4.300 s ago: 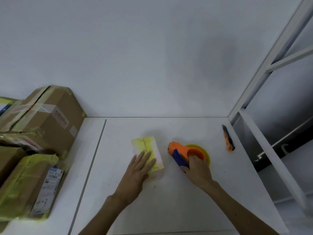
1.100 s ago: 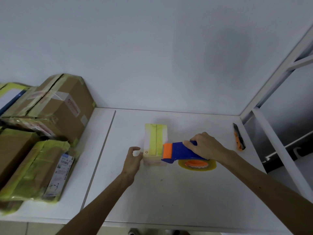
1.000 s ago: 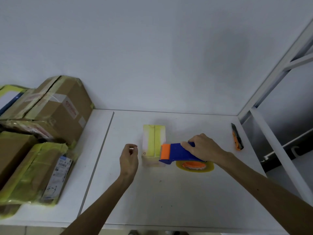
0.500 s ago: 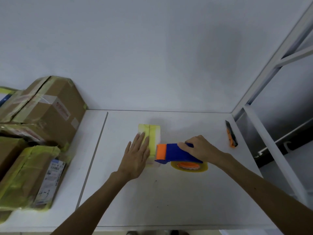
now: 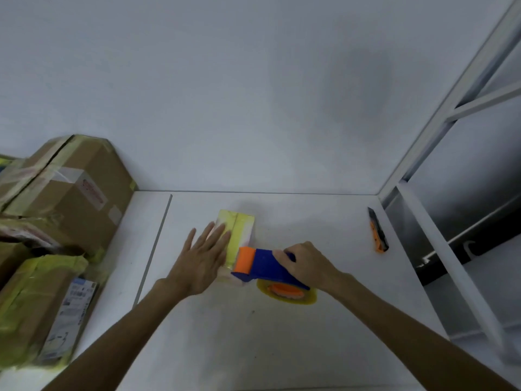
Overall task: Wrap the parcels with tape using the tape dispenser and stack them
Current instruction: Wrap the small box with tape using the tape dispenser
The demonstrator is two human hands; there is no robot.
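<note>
A small white parcel [image 5: 242, 224] with yellow tape strips on top lies in the middle of the white table [image 5: 253, 334]. My left hand [image 5: 201, 256] rests flat on the parcel's left half, fingers spread. My right hand [image 5: 306, 262] grips the blue and orange tape dispenser [image 5: 258, 263] by its handle. The dispenser's orange front end sits against the parcel's near right corner. Its yellow tape roll [image 5: 287, 292] hangs just above the table.
Taped cardboard boxes [image 5: 64, 190] are piled at the left, with a yellow-taped parcel [image 5: 36, 306] in front of them. An orange and black utility knife [image 5: 378, 234] lies at the table's right edge. A white metal rack frame [image 5: 439, 249] stands to the right.
My left hand let go of the parcel's side, pulled back, then came down flat on its top. The dispenser stays at the parcel's near right corner in my right hand.
</note>
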